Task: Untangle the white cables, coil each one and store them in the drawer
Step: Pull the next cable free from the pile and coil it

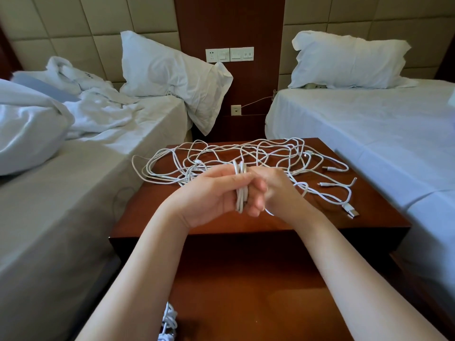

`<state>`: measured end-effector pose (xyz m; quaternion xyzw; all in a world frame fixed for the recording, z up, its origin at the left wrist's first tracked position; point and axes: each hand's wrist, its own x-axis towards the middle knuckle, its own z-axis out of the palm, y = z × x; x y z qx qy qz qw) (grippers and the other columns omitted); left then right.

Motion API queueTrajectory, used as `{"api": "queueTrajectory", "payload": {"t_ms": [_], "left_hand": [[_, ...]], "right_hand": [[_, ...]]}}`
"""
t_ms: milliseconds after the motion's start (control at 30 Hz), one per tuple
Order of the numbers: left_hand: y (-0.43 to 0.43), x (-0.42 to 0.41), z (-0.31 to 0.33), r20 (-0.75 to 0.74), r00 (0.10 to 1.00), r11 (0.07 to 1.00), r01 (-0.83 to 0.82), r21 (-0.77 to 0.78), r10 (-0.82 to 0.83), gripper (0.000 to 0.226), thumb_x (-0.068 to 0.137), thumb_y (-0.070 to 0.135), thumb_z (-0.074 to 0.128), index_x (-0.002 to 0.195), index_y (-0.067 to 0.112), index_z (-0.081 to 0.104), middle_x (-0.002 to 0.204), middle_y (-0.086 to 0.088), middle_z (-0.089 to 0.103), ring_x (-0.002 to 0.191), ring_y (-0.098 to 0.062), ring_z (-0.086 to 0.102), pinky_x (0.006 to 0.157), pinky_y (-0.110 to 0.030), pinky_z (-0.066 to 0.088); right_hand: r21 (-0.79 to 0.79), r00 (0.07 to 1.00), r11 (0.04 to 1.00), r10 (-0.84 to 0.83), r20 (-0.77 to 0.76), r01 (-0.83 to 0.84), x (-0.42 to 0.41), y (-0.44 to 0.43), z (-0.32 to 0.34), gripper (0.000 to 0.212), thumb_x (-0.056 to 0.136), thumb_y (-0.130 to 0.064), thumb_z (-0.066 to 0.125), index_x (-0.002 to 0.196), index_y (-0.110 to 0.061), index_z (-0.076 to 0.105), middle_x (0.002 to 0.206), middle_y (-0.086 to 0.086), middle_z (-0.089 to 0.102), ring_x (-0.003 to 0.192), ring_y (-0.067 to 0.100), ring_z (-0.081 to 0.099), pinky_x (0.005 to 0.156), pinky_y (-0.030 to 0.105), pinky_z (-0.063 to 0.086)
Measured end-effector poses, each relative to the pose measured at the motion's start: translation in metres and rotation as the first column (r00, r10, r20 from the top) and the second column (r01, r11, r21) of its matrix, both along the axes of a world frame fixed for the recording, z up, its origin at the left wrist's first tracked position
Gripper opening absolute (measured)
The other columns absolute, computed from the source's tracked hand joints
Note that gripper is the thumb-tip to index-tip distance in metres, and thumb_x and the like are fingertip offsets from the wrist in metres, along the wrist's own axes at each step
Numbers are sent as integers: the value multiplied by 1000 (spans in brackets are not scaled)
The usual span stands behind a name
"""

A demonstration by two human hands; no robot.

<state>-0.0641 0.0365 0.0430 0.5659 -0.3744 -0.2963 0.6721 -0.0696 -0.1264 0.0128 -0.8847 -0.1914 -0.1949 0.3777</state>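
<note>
Head view: winding the coil (240, 193) above the nightstand (307, 220).
Left hand (209, 193) fingers clamp it; right hand (278, 185) fingers are hidden, so I cannot tell. Feed slack from the tangle (246, 153) evenly.

White garment (81, 77): small dark mark, too blurred to read.
Wall switch plates (229, 54): no lettering that can be read.

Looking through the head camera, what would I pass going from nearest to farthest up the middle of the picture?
Cable bundle at the bottom edge → left hand and right hand gripping a coil → tangled cables on the nightstand → low wall socket → switch panel.
</note>
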Motion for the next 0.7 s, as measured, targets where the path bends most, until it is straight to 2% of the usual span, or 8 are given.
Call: {"api": "queueTrajectory", "payload": {"t_ms": [100,200,233,333,467,567,633,700], "left_hand": [[1,2,3,-52,986,973,-166,-159,159,25,96,15,42,94,-1,61,79,-12,68,73,-21,66,67,-31,56],[-1,6,6,-129,919,889,-394,-234,373,26,100,12,39,94,-2,60,79,-12,70,75,-21,68,68,-29,57],[-3,7,5,-129,881,848,-473,-239,455,26,101,11,38,94,-2,60,80,-12,71,77,-22,70,70,-28,57],[-9,14,-2,-155,763,721,-645,-253,628,28,102,12,39,91,1,62,83,-13,73,80,-23,72,73,-28,58],[-2,27,-11,-157,592,560,-802,-206,790,28,103,14,38,88,5,61,87,-13,72,81,-21,72,73,-26,57],[2,32,-23,160,423,442,-891,-106,892,30,102,15,40,81,12,61,84,-10,72,77,-16,72,74,-27,58],[2,35,-31,421,287,344,-937,-65,860,32,100,16,42,74,15,61,78,-3,70,74,-12,70,75,-27,56],[2,37,-36,576,239,304,-952,-16,781,35,100,21,42,75,9,63,78,-3,69,75,-13,67,72,-23,52]], "right_hand": [[-67,978,997,20,-208,-35,-4,14,0,22,95,-7,53,77,-15,62,67,-7,58,59,8,54,66,26,45],[43,958,992,129,-255,-122,-4,19,-2,44,97,-14,52,65,-42,62,54,-5,56,47,3,51,59,18,42],[45,950,989,146,-276,-139,-4,18,-2,42,97,-15,51,73,-47,63,54,-5,55,47,1,51,58,15,39],[-1,917,989,138,-375,-149,-2,14,-4,16,99,-24,50,103,-29,64,53,-4,55,46,1,50,55,14,40],[-74,909,992,61,-412,-101,-1,9,-4,18,97,-33,55,91,-23,68,53,-6,53,46,3,47,55,21,38],[-212,946,977,-66,-319,-4,0,6,-1,21,95,-39,57,88,-22,68,68,-9,56,61,3,50,58,23,35],[-294,967,952,-148,-207,83,1,4,-2,26,94,-41,57,83,-19,66,66,-8,56,63,7,52,57,24,33],[-337,976,925,-208,-68,174,2,2,-3,27,93,-43,58,80,-20,66,68,-7,59,67,10,55,61,23,33]]}}
